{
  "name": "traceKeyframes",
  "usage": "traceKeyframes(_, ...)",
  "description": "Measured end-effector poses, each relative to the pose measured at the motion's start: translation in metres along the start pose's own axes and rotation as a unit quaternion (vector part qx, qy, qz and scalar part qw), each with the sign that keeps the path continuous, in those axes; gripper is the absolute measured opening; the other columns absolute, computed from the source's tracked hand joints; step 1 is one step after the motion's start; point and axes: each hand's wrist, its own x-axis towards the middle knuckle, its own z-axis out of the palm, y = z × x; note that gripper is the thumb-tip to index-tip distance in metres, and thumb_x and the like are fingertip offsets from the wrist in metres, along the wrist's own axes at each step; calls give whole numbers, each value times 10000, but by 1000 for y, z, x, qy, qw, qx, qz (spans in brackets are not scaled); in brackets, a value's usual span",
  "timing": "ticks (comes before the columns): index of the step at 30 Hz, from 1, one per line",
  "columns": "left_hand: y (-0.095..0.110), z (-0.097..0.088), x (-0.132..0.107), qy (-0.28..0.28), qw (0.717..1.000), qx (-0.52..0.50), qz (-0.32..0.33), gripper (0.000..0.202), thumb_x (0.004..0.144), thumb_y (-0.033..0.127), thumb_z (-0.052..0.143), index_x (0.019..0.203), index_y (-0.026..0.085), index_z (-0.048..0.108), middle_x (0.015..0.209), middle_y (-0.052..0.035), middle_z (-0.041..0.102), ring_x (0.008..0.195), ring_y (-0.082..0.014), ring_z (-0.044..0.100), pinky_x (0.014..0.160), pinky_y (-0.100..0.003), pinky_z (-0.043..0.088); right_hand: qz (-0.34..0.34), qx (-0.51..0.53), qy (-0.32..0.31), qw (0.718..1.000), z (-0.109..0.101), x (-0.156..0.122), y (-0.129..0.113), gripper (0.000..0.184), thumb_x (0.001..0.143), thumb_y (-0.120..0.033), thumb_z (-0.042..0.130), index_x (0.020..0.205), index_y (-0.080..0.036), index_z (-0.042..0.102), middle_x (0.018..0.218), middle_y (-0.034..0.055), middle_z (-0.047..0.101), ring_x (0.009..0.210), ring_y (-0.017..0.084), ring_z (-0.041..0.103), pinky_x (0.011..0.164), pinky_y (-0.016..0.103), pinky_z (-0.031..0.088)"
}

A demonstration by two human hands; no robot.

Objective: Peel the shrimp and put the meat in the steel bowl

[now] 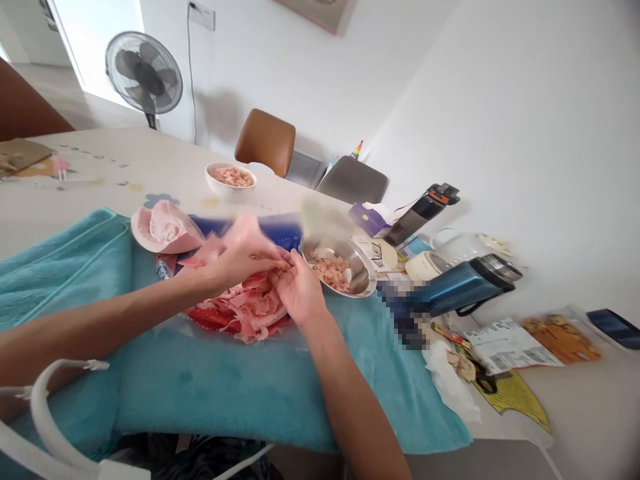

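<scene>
My left hand [245,263] and my right hand [303,287] meet over a pile of torn pink pomelo membrane [255,310]. Their fingertips are pinched together on a small piece of pomelo, mostly hidden by the fingers. The pile lies on a red plastic bag [215,322]. Behind my left hand is a blurred pale pink shape, hard to make out. A thick pink pomelo rind [167,227] sits to the left. Right of my hands, a steel bowl [367,270] holds loose pomelo flesh [335,273].
A teal towel [215,387] covers the table front. Farther back stands a white bowl [231,190] of pink flesh. To the right are a blue bottle [450,287], a dark bottle [415,217], scissors [485,380] and packets. A white tube stand [50,413] crosses the lower left.
</scene>
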Motion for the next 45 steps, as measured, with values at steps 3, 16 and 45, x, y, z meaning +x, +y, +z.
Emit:
traceKeyframes(3, 2, 1, -2, 6, 999, -32, -29, 165, 768, 314, 698, 880, 211, 764, 957, -44, 758, 940, -200, 677, 819, -287, 533, 4, 3, 2, 1000, -1, 0, 0, 301, 951, -167, 445, 738, -143, 656, 688, 7, 686, 615, 84, 629, 634, 180, 537)
traceKeyframes(16, 10, -10, -4, 67, 994, -59, -68, 232, 695, 284, 740, 891, 160, 729, 801, -58, 728, 735, -178, 664, 623, -261, 514, -51, -97, -45, 993, -6, -6, 3, 144, 758, -138, 655, 899, -158, 680, 812, 18, 727, 769, 130, 687, 767, 251, 554)
traceKeyframes(45, 25, -11, -8, 44, 976, 209, 46, 164, 724, 174, 548, 804, 147, 689, 711, -9, 671, 646, -131, 595, 569, -223, 440, -118, -221, -15, 968, -10, -1, 7, 264, 590, -285, 814, 791, -179, 679, 759, -21, 672, 652, 116, 635, 647, 254, 523)
